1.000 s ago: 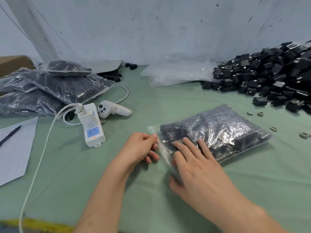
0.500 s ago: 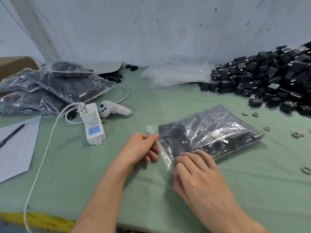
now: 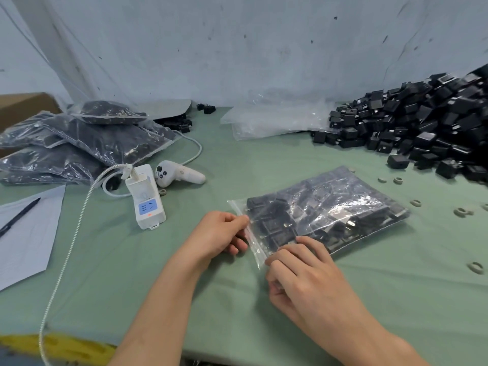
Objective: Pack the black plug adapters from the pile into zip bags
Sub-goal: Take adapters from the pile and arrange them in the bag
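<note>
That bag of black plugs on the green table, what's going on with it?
A person seems to be sealing a full zip bag of black plug adapters that lies on the table. The left hand pinches its zip strip partway along, and the right hand pinches the strip's near corner. A pile of loose adapters lies at the right, filled bags at the left and empty bags at the back.

Left grip (image 3: pixel 221 233): knuckles up, thumb and curled fingers pinching the zip bag (image 3: pixel 330 207) by its edge, bare forearm coming in from bottom centre. Right grip (image 3: pixel 303 273): palm down, fingers curled over the bag's near corner, thumb tucked under. The two sit close together, not touching.
</note>
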A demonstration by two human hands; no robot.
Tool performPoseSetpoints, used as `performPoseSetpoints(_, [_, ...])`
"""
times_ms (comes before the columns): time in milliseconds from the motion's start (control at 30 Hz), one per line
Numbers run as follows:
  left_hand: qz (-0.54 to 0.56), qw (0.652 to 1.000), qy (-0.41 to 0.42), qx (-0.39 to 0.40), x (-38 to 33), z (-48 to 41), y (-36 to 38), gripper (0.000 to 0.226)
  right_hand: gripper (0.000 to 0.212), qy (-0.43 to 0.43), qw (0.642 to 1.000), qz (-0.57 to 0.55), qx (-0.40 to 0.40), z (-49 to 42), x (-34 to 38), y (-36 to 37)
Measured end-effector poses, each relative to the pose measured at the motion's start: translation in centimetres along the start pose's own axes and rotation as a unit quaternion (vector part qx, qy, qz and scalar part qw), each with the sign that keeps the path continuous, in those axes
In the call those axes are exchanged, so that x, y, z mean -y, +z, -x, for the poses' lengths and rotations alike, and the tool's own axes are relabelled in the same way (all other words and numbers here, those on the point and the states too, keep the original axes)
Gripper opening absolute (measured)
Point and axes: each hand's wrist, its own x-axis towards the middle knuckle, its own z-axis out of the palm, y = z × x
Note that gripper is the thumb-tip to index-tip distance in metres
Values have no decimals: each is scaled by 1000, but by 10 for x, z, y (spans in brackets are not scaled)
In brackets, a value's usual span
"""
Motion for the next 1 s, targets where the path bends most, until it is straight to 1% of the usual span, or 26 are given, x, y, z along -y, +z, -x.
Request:
performPoseSetpoints(100, [17, 1000, -5, -1, 1, -2, 0, 30, 12, -9, 1000, -7, 1, -2, -3, -2])
performPoseSetpoints(167, [21, 1000, -5, -1, 1, -3, -1, 30, 8, -6, 1000, -16, 9, -2, -3, -1])
performPoseSetpoints(200, [21, 1000, -5, 0, 2, -3, -1, 31, 12, 3, 1000, -15, 20, -1, -3, 0])
performPoseSetpoints(267, [25, 1000, -3, 5, 2, -3, -1, 33, 40, 24, 998, -1, 66, -1, -3, 2])
performPoseSetpoints(300, [28, 1000, -2, 5, 2, -2, -1, 34, 49, 31, 996, 3, 83, -1, -4, 2])
performPoseSetpoints(333, [30, 1000, -1, 4, 2, -2, -1, 35, 53, 30, 995, 5, 92, -2, -7, 2])
performPoseSetpoints(400, [33, 999, -3, -8, 1, -1, -1, 37, 49, 20, 995, -1, 96, -2, -14, 1])
performPoseSetpoints(567, [27, 999, -11, -35, -2, -3, 1, 36, 19, -22, 998, -26, 44, 2, -19, 1])
performPoseSetpoints(700, [17, 999, -17, -42, -3, -5, 2, 35, 20, -37, 999, -21, 8, 5, -24, 3])
performPoseSetpoints(800, [15, 998, -28, -45, -2, -8, 1, 33, 12, -61, 998, 4, -22, 5, -25, 5])
performPoseSetpoints(1000, [28, 998, -30, -50, -1, -12, 1, 29, 10, -83, 995, 17, -47, 6, -26, 7])
